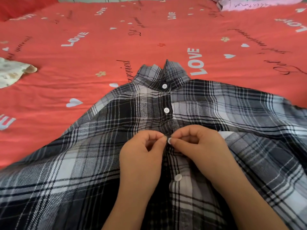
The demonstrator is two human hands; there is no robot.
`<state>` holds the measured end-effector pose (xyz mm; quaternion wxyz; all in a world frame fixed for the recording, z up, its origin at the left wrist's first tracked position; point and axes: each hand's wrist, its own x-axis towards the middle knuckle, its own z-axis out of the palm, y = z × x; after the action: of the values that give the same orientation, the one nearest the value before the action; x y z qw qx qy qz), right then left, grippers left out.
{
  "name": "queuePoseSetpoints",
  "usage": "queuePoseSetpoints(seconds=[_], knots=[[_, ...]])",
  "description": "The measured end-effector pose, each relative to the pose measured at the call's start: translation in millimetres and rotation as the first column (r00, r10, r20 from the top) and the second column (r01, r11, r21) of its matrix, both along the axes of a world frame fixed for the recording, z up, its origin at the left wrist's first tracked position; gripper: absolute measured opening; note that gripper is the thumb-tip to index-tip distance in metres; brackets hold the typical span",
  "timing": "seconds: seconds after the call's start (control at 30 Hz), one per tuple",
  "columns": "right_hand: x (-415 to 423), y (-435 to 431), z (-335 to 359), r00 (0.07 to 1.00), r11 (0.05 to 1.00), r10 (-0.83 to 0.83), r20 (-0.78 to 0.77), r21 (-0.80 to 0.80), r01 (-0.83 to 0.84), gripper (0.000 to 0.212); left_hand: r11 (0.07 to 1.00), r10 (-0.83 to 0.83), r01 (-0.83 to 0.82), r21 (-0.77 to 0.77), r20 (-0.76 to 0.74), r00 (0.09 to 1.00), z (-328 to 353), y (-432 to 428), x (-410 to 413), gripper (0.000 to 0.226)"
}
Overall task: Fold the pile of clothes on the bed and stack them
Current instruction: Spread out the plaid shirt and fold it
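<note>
Red bed, LOVE lettering and white hearts all over it. Plaid shirt spread across six o'clock, collar pointing to centre. Cream patterned cloth at nine o'clock, lilac cloth at one o'clock.

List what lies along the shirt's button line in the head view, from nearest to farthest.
Up the plaid shirt: lowest button → pinched button between left hand and right hand → middle button → collar button → collar → red bedsheet.
</note>
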<state>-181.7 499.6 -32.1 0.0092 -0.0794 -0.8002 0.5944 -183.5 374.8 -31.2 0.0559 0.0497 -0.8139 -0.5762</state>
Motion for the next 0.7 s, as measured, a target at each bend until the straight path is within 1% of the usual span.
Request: queuePoseSetpoints(seconds=[0.23, 0.4, 0.47, 0.53, 0.6, 0.67, 0.7], knots=[[-1.2, 0.1, -3.8, 0.999, 0.998, -0.023, 0.037, -0.059, 0.025, 0.014, 0.993, -0.122, 0.122, 0.008, 0.059, 0.991, 4.2, -5.4, 1.9, 0.012], [0.5, 0.5, -1.0, 0.998, 0.991, 0.001, 0.060, -0.135, 0.007, 0.016, 0.994, -0.104, 0.104, 0.034, -0.011, 0.995, 1.8, -4.2, -1.2, 0.014], [0.9, 0.7, 0.7, 0.997, 0.986, 0.002, 0.074, -0.167, 0.011, 0.017, 0.995, -0.104, 0.104, 0.008, -0.036, 0.994, 0.6, -2.5, -2.6, 0.019], [1.3, 1.0, 2.8, 0.995, 0.971, 0.014, 0.097, -0.237, 0.010, 0.018, 0.995, -0.102, 0.102, -0.011, -0.053, 0.993, -0.4, -1.9, -3.7, 0.023], [1.9, 0.8, 4.0, 0.993, 0.960, 0.028, 0.113, -0.279, 0.005, 0.014, 0.994, -0.099, 0.094, -0.060, -0.078, 0.992, -1.2, -1.1, -4.2, 0.026], [2.0, -0.7, 3.3, 0.994, 0.964, 0.022, 0.109, -0.267, 0.008, 0.005, 0.990, -0.095, 0.082, -0.117, -0.112, 0.989, -1.8, 0.1, -3.2, 0.028], [1.7, -1.8, 2.1, 0.995, 0.969, 0.003, 0.102, -0.244, 0.022, 0.005, 0.987, -0.097, 0.078, -0.140, -0.130, 0.987, -1.9, 0.8, -2.5, 0.029]])
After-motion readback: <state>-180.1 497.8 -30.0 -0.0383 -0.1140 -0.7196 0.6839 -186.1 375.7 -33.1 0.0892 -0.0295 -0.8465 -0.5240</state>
